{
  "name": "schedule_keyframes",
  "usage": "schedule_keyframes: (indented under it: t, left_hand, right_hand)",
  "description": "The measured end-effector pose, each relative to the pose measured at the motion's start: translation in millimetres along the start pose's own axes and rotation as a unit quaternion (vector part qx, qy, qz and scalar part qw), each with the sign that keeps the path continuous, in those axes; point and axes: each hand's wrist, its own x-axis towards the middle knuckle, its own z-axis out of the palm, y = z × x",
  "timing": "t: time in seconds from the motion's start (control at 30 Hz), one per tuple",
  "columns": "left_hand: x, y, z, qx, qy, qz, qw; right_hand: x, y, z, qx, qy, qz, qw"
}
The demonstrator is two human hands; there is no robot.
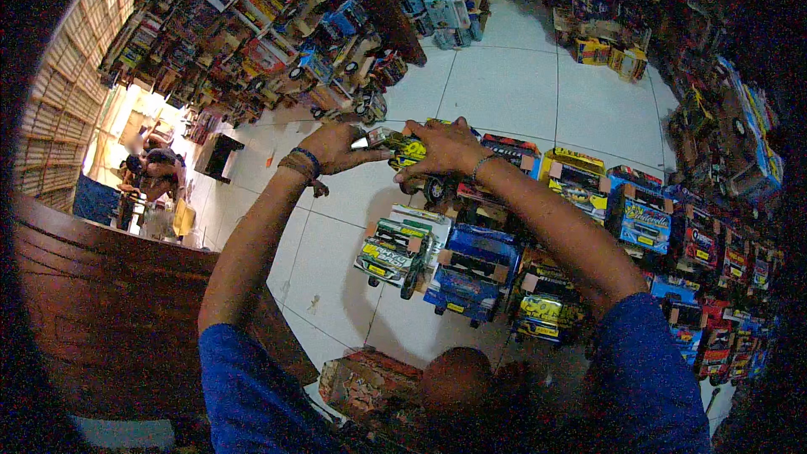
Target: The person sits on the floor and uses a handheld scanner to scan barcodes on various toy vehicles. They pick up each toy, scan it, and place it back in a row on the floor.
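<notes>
Both my hands are on a yellow and black toy truck [409, 151], raised in front of me at the left end of the far row. My left hand [334, 150] pinches its left end, where a pale, shiny part shows between thumb and fingers. From the right, my right hand [450, 151] wraps over the truck's body, and a black wheel pokes out below. Nearer to me stand a white and green toy truck [391, 252], a blue toy truck [472, 273] and a black and yellow toy truck [546, 303]. My forearms hide parts of the rows.
More toy trucks, such as a light blue one [643, 223], stretch rightward in rows on the white tiled floor [504, 76]. Piled trucks [252, 42] fill the far left; others [748, 134] crowd the right. Dark wooden furniture [101, 311] borders my left. Beyond it, a person [160, 172] sits low.
</notes>
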Motion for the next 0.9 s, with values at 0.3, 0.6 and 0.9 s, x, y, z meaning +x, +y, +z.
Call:
schedule_keyframes:
  t: [0.3, 0.6, 0.9]
  left_hand:
    - [17, 8, -7, 0.062, -0.038, -0.010, 0.997]
    - [18, 14, -18, 0.044, -0.046, -0.022, 0.998]
    - [20, 11, -21, 0.029, -0.093, -0.046, 0.994]
  right_hand:
    - [-2, 0, 4, -0.027, 0.037, -0.013, 0.999]
    - [1, 2, 7, -0.003, 0.034, -0.008, 0.999]
    - [-2, 1, 4, -0.017, 0.038, -0.016, 0.999]
